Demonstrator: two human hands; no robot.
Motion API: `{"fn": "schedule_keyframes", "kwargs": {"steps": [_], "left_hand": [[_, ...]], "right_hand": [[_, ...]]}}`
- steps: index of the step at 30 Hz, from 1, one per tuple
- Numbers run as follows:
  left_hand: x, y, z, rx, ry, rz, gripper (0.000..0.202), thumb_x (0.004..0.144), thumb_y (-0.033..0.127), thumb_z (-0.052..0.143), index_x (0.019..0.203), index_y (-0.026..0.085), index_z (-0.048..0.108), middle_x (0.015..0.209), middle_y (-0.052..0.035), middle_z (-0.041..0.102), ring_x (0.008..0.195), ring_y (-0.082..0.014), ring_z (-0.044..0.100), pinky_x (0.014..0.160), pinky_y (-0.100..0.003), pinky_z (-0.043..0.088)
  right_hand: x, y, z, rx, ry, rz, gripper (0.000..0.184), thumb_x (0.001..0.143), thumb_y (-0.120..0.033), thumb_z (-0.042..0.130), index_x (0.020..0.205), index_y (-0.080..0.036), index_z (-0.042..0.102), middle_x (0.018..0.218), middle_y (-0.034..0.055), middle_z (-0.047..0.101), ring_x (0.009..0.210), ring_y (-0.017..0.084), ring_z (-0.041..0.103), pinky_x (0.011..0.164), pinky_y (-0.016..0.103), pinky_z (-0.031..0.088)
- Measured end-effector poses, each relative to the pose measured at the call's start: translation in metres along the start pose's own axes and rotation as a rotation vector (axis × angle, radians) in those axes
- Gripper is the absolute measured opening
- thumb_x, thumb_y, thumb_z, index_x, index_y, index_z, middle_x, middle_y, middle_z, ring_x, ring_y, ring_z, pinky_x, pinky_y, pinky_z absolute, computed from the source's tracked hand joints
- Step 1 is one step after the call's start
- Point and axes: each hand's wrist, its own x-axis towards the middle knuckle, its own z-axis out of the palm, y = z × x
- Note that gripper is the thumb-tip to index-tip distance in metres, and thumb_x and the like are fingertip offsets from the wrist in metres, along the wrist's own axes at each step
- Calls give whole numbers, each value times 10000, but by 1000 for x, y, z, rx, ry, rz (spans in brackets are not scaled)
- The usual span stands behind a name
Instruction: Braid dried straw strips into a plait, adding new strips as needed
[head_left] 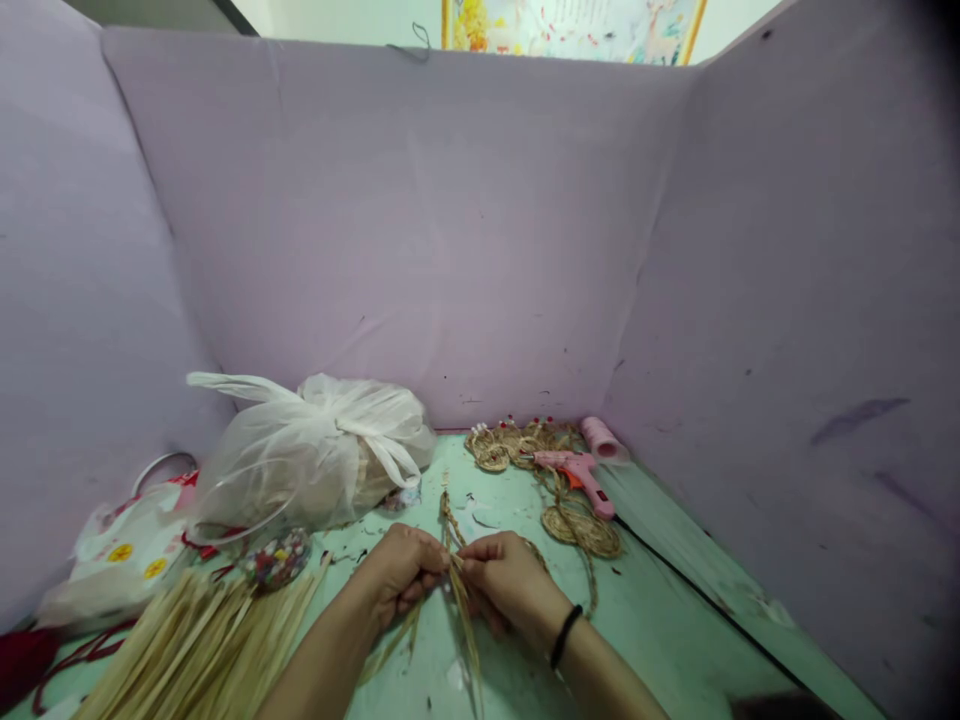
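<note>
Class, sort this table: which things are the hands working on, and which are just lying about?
In hand: straw braid, pinched by left hand and right hand.
Lying about: straw strip bundle, white bag, bead jar, pink glue gun, woven coils, pink spool.

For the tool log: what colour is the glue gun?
The glue gun is pink; head view shows it best.

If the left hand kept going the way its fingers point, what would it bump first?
Probably the right hand. The left hand points across at it, with only the straw strands both pinch between them; depth is hard to judge.
</note>
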Motion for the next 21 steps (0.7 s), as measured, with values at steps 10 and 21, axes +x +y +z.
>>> {"fn": "schedule_keyframes", "kwargs": {"steps": [10,21], "left_hand": [[1,0,-1,41,-40,24,165,456,307,542,481,154,486,329,59,384,243,-27,209,261,-181,106],[-1,2,3,123,-17,59,185,513,266,539,402,158,438,310,33,389,239,-41,229,282,-198,103]], "right_hand": [[4,1,-3,37,62,30,170,658,-129,466,497,-138,520,329,-58,416,265,31,269,307,172,162],[12,9,-1,-114,199,-73,89,537,-122,463,457,-154,482,384,-60,348,375,50,292,375,189,198]]}}
